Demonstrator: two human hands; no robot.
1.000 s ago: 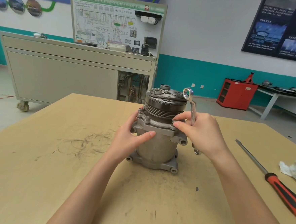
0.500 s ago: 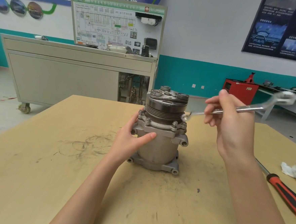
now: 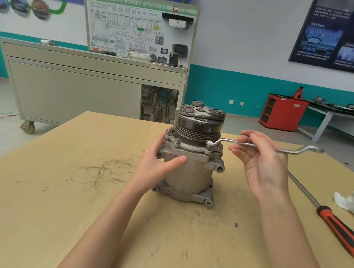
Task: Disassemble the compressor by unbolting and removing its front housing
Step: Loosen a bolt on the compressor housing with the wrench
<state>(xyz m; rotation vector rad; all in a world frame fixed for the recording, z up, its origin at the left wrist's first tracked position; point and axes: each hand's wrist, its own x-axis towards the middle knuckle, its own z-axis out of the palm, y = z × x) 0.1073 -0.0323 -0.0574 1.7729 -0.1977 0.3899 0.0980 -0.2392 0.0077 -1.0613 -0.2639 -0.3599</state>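
Compressor (image 3: 190, 172) toward the tabletop's far edge is gripped by left hand (image 3: 155, 163); right hand (image 3: 264, 167) lightly pinches wrench (image 3: 230, 140) (ring on bolt (image 3: 209, 145)), which could slip off.

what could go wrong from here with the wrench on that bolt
1. The right hand only pinches the wrench in its fingertips. If the ring end is not fully seated on the flange bolt, a hard pull may slip it off or round the head.
2. The compressor stands upright and unclamped on the table, steadied only by the left hand. Torque could twist or tip it.
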